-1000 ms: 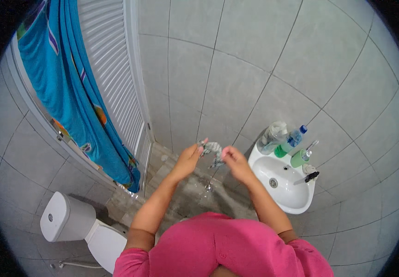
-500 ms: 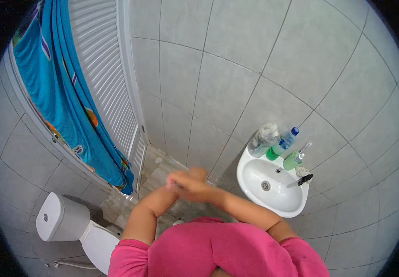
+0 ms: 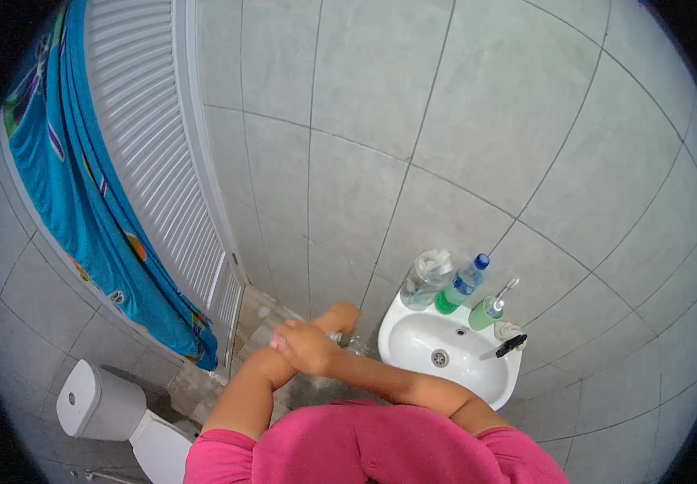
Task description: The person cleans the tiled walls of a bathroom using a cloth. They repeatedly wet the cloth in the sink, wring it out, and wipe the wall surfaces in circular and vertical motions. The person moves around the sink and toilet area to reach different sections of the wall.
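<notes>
The fingers [image 3: 281,342] of the right hand [image 3: 308,348] lay together, curled over the person's left forearm near the wrist; whether they were clamped on anything more than that arm, I could not tell. The left hand [image 3: 341,315] reached out beyond it, its fingers too hidden to judge as apart or together. Between the two hands, at the left wrist, showed a small greyish-white strip [image 3: 336,338], probably cloth, mostly covered. It looked light, soft and limp, hardly fragile, perhaps slippery if damp; its best hold seemed a thumb-and-forefinger pinch on the bare edge beside the right hand. Well to the right stood the white washbasin [image 3: 403,348]: a clear plastic container [image 3: 423,289] at its back left corner, then along the back edge a blue-capped bottle [image 3: 463,284] and a pale green cup [image 3: 484,315], with a black-handled tap [image 3: 511,345] toward the right edge.
</notes>
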A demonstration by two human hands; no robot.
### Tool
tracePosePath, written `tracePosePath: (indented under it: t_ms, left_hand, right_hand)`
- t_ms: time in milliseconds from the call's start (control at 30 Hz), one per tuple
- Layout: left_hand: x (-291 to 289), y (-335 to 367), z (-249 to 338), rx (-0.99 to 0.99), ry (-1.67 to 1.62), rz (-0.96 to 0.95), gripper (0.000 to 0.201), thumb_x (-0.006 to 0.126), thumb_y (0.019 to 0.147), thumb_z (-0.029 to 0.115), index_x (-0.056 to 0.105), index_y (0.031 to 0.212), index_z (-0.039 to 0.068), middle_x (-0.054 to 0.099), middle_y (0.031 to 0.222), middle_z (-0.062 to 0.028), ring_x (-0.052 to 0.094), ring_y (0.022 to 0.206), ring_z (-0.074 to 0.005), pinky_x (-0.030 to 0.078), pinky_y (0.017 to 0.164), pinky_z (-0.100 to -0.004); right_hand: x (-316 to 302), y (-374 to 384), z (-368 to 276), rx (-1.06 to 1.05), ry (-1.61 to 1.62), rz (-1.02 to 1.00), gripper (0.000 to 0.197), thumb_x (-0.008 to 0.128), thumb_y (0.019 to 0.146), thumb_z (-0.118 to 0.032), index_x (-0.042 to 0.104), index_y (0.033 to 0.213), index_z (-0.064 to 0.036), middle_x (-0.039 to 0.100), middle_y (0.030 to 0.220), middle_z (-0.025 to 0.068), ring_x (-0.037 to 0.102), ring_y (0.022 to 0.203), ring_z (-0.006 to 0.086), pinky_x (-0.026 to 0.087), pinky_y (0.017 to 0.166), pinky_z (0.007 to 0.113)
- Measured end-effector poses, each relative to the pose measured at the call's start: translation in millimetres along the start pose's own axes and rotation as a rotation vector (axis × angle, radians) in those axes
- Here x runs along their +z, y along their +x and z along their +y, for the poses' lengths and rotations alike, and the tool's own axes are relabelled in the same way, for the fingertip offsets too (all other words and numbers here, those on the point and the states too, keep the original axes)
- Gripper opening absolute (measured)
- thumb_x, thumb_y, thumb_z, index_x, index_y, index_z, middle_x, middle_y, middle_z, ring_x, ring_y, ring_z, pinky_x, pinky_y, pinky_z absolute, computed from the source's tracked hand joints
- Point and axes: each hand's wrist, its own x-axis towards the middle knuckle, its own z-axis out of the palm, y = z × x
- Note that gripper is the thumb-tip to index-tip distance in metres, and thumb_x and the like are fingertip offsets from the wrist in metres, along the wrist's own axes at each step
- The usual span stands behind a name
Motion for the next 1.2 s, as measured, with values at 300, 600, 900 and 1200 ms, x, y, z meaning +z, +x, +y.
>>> tracePosePath:
  t_ms: [300,600,900,1200]
  left_hand:
    - [-28.3,10.9,2.6,0.240,-0.210,0.178,0.040,0.063,0.070,0.024,0.054,0.103,0.005,0.053,0.107,-0.0103,0.051,0.098,-0.0209,0.043,0.079,-0.0332]
    - [-120.2,-82.6,46.1,0.680,-1.314,0.090,0.043,0.057,0.080,0.037,0.048,0.109,0.006,0.056,0.097,-0.0053,0.052,0.089,-0.0135,0.045,0.072,-0.0286]
    - [-144.9,-104.7,30.8,0.711,-1.245,0.350,0.030,0.053,0.084,0.025,0.048,0.108,0.007,0.054,0.081,0.0022,0.047,0.072,-0.0067,0.040,0.061,-0.0228]
    - [-180.2,-124.6,5.8,0.705,-0.550,0.589,0.029,0.058,0.077,0.024,0.044,0.094,0.007,0.055,0.067,-0.0067,0.051,0.059,-0.0196,0.038,0.053,-0.0318]
  right_hand:
    - [-62.5,-29.1,97.7,0.117,0.167,0.389,0.016,0.054,0.080,-0.021,0.054,0.084,-0.0052,0.056,0.079,0.0137,0.053,0.076,0.0285,0.042,0.067,0.036]
    - [-170.8,-69.1,67.2,0.225,0.022,0.759,0.018,0.056,0.081,-0.019,0.051,0.079,-0.0022,0.052,0.067,0.0030,0.047,0.063,0.0099,0.040,0.059,0.024]
    - [-210.0,-118.5,44.1,0.261,0.263,0.598,0.019,0.062,0.076,-0.020,0.053,0.077,-0.0030,0.056,0.071,0.0006,0.050,0.069,0.0089,0.041,0.060,0.025]
    - [-223.5,-122.5,40.6,0.471,0.194,0.559,0.017,0.063,0.075,-0.018,0.054,0.079,-0.0045,0.054,0.072,-0.0017,0.049,0.069,0.0069,0.040,0.061,0.022]
